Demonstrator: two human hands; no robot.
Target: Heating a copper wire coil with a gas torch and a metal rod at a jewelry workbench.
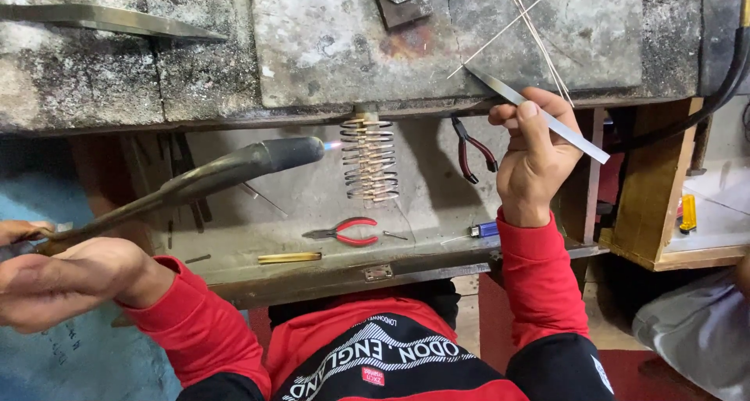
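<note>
Torch flame on a stack of wire rings

The left hand [55,280] has its grip clamped on the torch [226,170], flame at the rings [369,160] hanging from the surface [328,41]; the right hand [535,155] pinches tweezers [539,113] nearby.

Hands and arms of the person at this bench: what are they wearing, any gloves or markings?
No gloves: the left hand and right hand are both bare. Both arms are in bright red long sleeves with ribbed cuffs at the wrists, the left sleeve and the right sleeve. Toward the upper arms the fabric turns black. No watch, rings or bands show.
</note>
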